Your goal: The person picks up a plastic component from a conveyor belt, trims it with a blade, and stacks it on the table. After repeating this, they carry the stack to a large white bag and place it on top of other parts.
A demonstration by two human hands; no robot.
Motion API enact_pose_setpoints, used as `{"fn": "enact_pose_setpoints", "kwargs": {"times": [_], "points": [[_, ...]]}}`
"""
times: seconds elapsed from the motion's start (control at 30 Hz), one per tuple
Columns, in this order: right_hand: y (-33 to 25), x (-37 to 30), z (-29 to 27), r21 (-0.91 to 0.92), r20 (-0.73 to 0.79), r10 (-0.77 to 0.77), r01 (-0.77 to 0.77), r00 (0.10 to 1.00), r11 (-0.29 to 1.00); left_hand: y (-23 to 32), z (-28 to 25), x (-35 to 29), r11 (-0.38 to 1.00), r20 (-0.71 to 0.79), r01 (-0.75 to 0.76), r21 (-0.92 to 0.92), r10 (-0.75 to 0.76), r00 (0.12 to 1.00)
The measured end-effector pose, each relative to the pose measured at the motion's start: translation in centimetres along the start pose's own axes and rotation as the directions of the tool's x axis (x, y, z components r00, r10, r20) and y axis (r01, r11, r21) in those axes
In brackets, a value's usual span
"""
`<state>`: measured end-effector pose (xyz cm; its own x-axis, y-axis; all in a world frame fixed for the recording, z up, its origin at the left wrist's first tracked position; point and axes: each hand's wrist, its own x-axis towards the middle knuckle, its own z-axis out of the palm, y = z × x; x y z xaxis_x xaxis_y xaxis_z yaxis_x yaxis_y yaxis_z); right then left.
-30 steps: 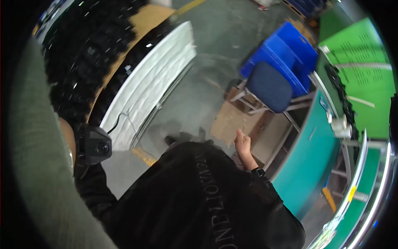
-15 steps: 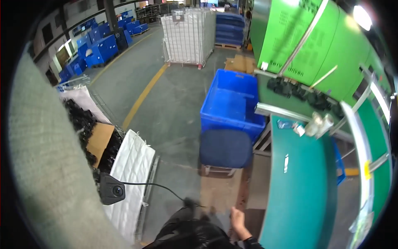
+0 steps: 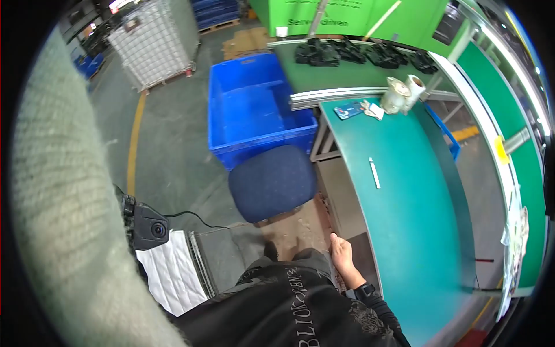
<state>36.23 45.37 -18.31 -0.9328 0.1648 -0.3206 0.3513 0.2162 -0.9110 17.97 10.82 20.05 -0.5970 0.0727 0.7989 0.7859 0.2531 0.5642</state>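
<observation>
My right hand (image 3: 342,257), with a dark watch on its wrist, hangs beside the near left edge of the teal workbench (image 3: 413,220). Its fingers look curled in, and no object shows in them. My left hand is out of view. On the bench lies a thin white cutter-like strip (image 3: 374,173). Farther back are a blue flat packet (image 3: 349,111), scraps of white paper (image 3: 374,110) and two pale rolls (image 3: 396,95). Straight ahead of me stands a dark blue padded stool (image 3: 273,183).
Behind the stool is a large blue bin (image 3: 254,110). Black bundled parts (image 3: 317,53) lie on a green conveyor by a green machine (image 3: 376,17). A white caged container (image 3: 153,43) stands far left. Pale knitted fabric (image 3: 63,191) and a corded black camera (image 3: 151,227) fill the left side.
The view has swung right and downward, so the bench, stool and bin sit farther left and more of my torso shows. My right hand still hangs beside the bench.
</observation>
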Motion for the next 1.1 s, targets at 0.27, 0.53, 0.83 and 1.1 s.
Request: {"fn": "enact_pose_setpoints", "kwargs": {"times": [0.27, 0.53, 0.83, 1.1], "points": [[1.1, 4.3, -5.1, 0.002, -0.259, 0.043, -0.044, 0.965, 0.999, -9.6, 12.4, 3.8, 0.982, 0.044, 0.069, -0.178, -0.062, 0.997], [5.0, 9.6, -12.0, 0.030, -0.379, 0.077, -0.070, 0.922, 0.997, -19.0, 22.0, -1.0, 0.727, 0.745, 0.365, 0.582, -0.656, 0.120], [11.1, 12.7, -12.5, 0.551, -0.510, 0.375, -0.041, 0.774, 0.834, -17.4, 30.7, 6.3, 0.787, 0.727, -0.102, 0.609, -0.605, -0.327], [7.5, 16.5, -9.2, 0.801, -0.460, 0.485, 0.112, 0.744, 0.588, -20.9, 37.3, 11.6, 0.812, 0.694, -0.265, 0.520, -0.582, -0.423]]}}
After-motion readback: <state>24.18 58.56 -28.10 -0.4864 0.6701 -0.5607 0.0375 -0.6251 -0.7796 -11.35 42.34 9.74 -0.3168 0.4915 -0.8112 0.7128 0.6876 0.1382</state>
